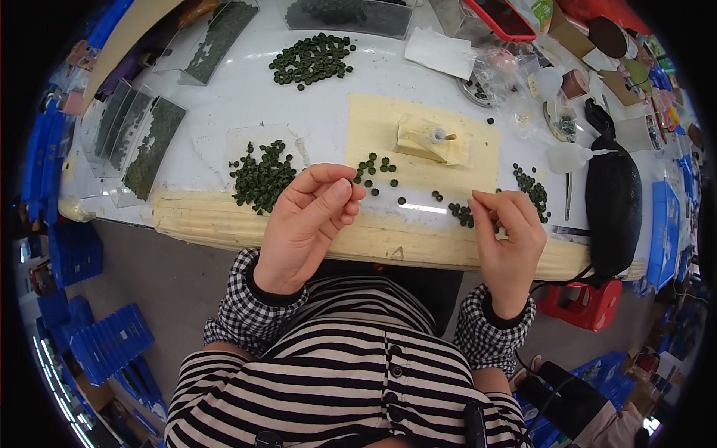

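Note:
My left hand (310,220) is raised over the table's front edge, palm turned up, with thumb and index finger pinched together. A dark green piece shows right by its fingertips; whether it is held cannot be told. To its left lies a heap of small round dark green pieces (263,178). My right hand (511,235) is also closed in a pinch, and anything between its fingertips is too small to make out. Beside and behind it are a small cluster (461,214) and a right-hand pile (532,190) of the same pieces. Loose pieces (385,162) lie between the hands.
A tape-wrapped block (432,140) with a small nozzle-like fitting sits on yellow paper (366,119). Farther back are another heap (312,61) and clear trays (154,145) of green pieces. A white dropper bottle (567,157), tweezers (568,196) and a black pouch (614,201) stand right.

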`<state>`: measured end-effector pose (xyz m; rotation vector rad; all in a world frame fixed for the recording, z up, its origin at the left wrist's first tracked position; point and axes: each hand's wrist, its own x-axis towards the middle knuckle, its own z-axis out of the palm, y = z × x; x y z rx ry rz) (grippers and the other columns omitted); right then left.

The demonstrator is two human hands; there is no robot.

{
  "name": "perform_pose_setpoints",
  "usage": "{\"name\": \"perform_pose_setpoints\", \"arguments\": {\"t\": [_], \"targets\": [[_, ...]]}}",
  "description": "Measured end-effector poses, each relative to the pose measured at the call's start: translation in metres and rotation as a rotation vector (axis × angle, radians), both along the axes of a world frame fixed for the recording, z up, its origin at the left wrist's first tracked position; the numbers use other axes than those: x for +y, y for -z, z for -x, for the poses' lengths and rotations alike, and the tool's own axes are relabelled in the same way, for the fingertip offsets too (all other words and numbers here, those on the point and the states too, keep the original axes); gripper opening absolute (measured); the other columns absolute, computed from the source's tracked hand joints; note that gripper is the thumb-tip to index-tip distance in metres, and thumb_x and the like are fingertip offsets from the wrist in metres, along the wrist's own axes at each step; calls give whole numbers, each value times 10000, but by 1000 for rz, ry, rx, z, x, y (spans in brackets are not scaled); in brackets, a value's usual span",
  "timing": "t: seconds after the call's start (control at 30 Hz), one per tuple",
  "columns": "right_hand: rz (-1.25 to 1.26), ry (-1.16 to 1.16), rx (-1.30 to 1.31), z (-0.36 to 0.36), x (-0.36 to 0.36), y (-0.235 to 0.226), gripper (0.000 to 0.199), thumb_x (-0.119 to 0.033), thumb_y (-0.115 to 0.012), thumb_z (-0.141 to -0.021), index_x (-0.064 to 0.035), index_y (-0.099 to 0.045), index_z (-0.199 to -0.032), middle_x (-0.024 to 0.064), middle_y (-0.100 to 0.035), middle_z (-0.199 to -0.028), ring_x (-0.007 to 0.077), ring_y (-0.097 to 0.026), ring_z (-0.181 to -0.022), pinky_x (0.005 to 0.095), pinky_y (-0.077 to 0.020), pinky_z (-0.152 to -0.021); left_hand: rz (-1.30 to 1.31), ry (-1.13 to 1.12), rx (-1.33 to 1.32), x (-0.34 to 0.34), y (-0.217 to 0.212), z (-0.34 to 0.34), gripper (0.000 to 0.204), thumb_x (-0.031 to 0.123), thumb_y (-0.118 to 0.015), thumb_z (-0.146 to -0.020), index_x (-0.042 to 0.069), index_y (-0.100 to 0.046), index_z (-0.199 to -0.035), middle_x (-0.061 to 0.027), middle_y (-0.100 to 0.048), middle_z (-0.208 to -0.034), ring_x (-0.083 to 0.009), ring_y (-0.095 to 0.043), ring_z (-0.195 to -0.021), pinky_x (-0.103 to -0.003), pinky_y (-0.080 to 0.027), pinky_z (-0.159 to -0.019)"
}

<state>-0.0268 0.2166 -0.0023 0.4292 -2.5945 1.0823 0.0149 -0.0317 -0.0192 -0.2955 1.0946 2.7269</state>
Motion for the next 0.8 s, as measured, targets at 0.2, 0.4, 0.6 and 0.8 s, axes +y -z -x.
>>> {"name": "perform_pose_setpoints", "arguments": {"t": [0.2,0.4,0.6,0.8], "targets": [[-110,-48,88,1,2,4,147,4,-737,-727,-30,-693,-864,65,-588,-767,237,-536,-726,339,-447,-636,10,-2,-20,4,-5,4,228,107,-574,-972,26,-608,-1183,-74,-668,-1014,-90,-604,-862,-219,-504,-799],[-158,-137,125,5,-23,17,129,-29,-735,-731,-40,-684,-848,53,-568,-770,231,-533,-751,341,-455,-648,39,-16,18,1,-2,2,249,102,-562,-977,19,-592,-1210,-79,-664,-1047,-94,-607,-892,-224,-507,-813],[-80,-99,197,7,-21,15,145,28,-723,-717,-21,-681,-847,60,-595,-773,231,-552,-734,330,-462,-634,-34,60,34,-2,2,1,219,75,-563,-969,16,-596,-1178,-109,-670,-1062,-121,-640,-922,-233,-529,-827],[509,-133,-169,-12,-22,7,91,47,-705,-790,14,-680,-871,74,-657,-783,136,-595,-708,256,-475,-657,-36,167,75,16,7,-3,226,-9,-597,-924,-9,-617,-1148,-130,-672,-1083,-155,-653,-967,-256,-544,-853]]}}
